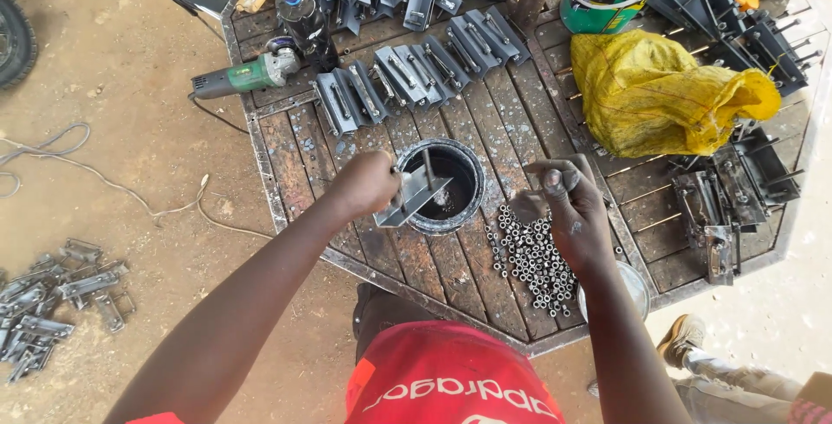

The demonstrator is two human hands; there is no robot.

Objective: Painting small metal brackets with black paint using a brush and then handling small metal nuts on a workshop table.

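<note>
The left hand grips a grey metal bracket with an upright pin, holding it over the black ring set in the middle of the wooden surface. The right hand hangs just beside the ring, its fingers pinched together above a heap of small steel nuts near the front edge. Rows of similar brackets line the far side, with a green angle grinder at the far left corner and a yellow sack toward the right edge.
</note>
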